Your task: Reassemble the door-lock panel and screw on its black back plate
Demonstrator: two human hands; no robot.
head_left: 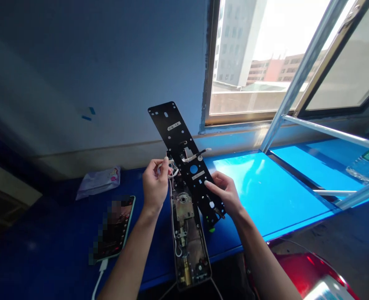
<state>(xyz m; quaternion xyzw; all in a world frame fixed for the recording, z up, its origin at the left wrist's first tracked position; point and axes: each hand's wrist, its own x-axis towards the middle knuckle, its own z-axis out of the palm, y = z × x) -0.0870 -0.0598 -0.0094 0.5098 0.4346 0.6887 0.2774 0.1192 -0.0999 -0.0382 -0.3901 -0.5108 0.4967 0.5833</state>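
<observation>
My right hand grips the lower right edge of a long black metal plate, thumb on its face. Holes and small printed labels dot the plate, which tilts over an open lock housing. Inside the housing are a metal mechanism, a brass cylinder and wiring. To the left of the plate, my left hand pinches a white cable near the housing's upper end. A short cable with a white plug sticks out across the plate.
A phone on a white charging cord lies left on the blue table. Behind it rests a plastic packet. A metal frame stands at the right by the window, and a red seat is below the table edge.
</observation>
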